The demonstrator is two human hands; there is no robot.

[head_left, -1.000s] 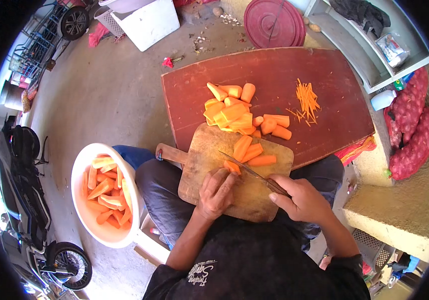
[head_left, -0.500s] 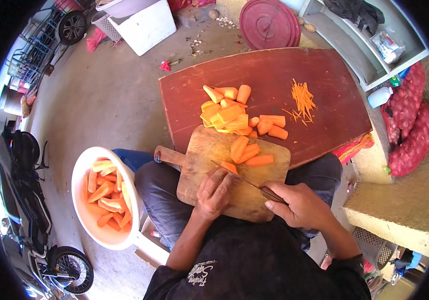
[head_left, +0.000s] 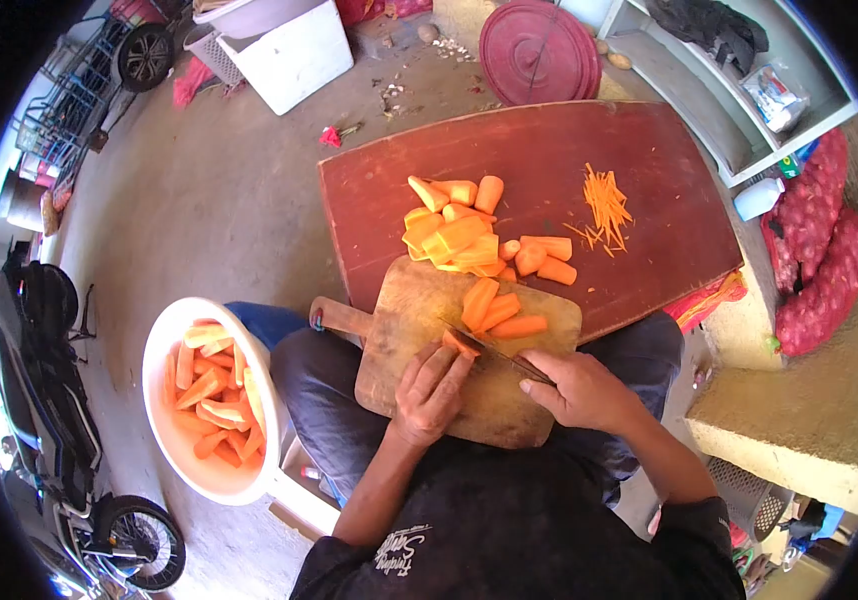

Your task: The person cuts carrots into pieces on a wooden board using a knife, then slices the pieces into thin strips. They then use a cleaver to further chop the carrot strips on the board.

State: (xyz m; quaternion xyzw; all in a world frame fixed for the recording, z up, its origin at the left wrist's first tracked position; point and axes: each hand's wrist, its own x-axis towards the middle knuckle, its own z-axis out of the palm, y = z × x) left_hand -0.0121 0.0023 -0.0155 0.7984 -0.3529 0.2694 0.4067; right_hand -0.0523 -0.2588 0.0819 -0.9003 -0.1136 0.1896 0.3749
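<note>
We want our left hand (head_left: 429,397), closed on the wedge-shaped orange carrot piece (head_left: 462,345) atop the brown wooden board (head_left: 509,410), fingertips tucked clear of the dark-bladed knife (head_left: 499,355) our right hand (head_left: 589,392) grips.

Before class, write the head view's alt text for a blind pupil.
A person's left hand holds an orange carrot piece on a wooden cutting board, the right hand holding a brown-handled knife at it. Beyond, orange carrot chunks and thin shreds lie on a red tabletop; a round pale tub of cut carrots stands at left.
</note>
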